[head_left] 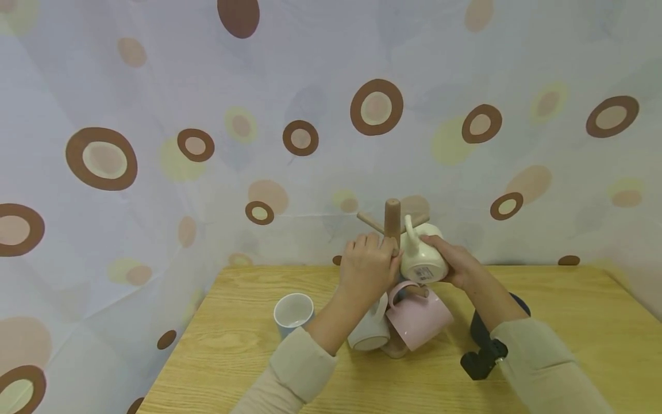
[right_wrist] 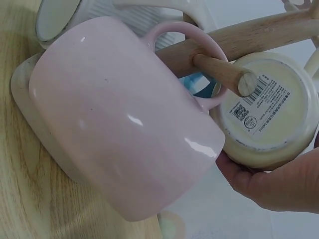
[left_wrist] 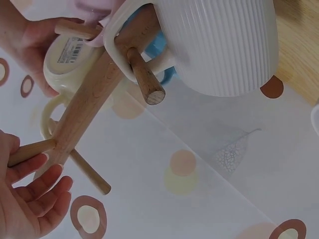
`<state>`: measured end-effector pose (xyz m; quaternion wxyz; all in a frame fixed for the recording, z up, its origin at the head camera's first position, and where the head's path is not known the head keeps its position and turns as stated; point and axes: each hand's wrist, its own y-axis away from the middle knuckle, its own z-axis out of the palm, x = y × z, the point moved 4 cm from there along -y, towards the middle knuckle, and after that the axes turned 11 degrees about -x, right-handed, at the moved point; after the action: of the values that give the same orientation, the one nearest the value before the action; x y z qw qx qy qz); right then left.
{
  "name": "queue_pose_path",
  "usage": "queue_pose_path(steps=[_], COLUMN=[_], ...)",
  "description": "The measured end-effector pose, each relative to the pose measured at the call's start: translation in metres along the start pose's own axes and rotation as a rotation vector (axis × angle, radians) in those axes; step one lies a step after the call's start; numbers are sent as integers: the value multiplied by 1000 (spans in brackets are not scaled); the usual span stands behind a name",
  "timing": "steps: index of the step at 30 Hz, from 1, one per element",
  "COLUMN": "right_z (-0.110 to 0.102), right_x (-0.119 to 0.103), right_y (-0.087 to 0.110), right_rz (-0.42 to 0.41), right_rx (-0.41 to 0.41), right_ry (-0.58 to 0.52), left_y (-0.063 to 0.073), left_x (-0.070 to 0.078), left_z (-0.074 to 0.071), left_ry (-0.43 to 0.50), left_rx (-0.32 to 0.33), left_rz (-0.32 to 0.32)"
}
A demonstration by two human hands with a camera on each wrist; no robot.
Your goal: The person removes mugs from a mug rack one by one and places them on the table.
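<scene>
A wooden mug tree (head_left: 392,215) stands on the table with pegs sticking out from its post. My left hand (head_left: 366,264) grips one of its upper pegs (left_wrist: 31,152) between thumb and fingers. With my right hand (head_left: 457,261) I hold a cream mug (head_left: 425,261) beside the post. The mug is tilted, its labelled base facing me and its handle toward the post. Below it a pink mug (right_wrist: 124,119) hangs by its handle on a lower peg (right_wrist: 227,74). A white ribbed mug (left_wrist: 224,45) hangs from another lower peg (left_wrist: 145,79).
A pale blue mug (head_left: 293,312) with a white inside stands upright on the table, left of the tree. Something blue (left_wrist: 158,47) shows behind the post. At right, a dark blue mug (head_left: 481,328) is partly behind my right forearm. A patterned cloth (head_left: 320,190) hangs behind the table.
</scene>
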<state>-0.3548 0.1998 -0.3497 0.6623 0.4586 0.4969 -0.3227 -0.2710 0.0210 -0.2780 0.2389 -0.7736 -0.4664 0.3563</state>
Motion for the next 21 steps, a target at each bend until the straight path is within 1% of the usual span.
queue_pose_path(steps=[3, 7, 10, 17, 21], right_z=[0, -1, 0, -1, -3], right_x=[-1, -1, -2, -4, -5], right_y=[2, 3, 5, 8, 11], right_rz=[2, 5, 10, 12, 14], right_rx=[45, 89, 97, 100, 141], right_ry=[-19, -15, -7, -48, -68], left_y=[0, 0, 0, 1, 1], left_x=[0, 0, 0, 0, 0], left_z=[1, 0, 0, -2, -1], left_ry=[6, 15, 17, 17, 16], left_rx=[-3, -9, -14, -13, -8], left_rz=[-6, -8, -9, -15, -14])
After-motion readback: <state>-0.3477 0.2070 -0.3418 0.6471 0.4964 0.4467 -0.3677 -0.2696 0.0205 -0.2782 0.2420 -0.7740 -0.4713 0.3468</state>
